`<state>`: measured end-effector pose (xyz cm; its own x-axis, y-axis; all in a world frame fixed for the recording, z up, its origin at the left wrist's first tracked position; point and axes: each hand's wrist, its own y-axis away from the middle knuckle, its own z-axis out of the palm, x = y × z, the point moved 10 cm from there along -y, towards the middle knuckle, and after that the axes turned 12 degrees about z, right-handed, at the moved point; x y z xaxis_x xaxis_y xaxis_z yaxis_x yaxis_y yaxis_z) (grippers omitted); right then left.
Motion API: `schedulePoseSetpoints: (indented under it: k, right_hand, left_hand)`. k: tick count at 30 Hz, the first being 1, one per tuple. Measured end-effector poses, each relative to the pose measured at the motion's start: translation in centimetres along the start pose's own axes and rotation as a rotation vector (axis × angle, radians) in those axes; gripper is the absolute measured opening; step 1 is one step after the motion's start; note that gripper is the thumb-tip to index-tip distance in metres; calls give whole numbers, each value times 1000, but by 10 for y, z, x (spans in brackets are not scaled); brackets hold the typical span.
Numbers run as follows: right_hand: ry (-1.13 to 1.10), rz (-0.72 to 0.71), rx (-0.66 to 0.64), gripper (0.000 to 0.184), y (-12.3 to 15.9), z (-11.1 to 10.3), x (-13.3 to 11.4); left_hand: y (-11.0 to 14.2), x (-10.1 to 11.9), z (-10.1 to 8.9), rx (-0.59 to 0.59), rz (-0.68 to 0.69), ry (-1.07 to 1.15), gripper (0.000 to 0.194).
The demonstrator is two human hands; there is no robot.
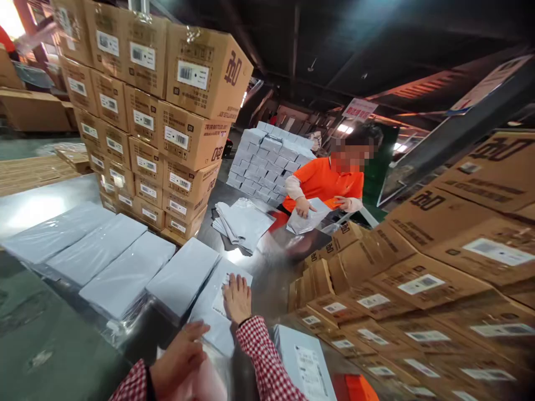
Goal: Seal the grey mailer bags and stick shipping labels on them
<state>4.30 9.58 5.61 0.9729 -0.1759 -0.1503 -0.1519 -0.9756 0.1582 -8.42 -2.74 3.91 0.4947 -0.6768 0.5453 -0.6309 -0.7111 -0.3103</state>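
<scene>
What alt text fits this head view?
The right hand in a red checked sleeve presses flat on a labelled white plastic parcel; the left hand rests at its near edge. Opposite, a person in orange handles a grey mailer bag.

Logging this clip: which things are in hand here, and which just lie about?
In hand:
- right hand flat on the labelled white parcel
- left hand at that parcel's near end

Lying about:
- row of white parcels
- stacked cartons
- pile of bags
- co-worker's bag
</scene>
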Motion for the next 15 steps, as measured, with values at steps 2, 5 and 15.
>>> schedulePoseSetpoints:
  k: [2, 5, 15]
  right_hand:
    - [-22, -94, 56, 60, 15, 4, -24]
    - [-72, -282, 42, 72, 47, 26, -59]
    - [54, -125, -47, 78, 39, 20, 16]
  left_hand:
    - [16, -27, -40, 130, -106, -60, 36]
    - [30, -69, -95, 197, -222, -137, 45]
    - [11, -133, -107, 112, -287, -411, 39]
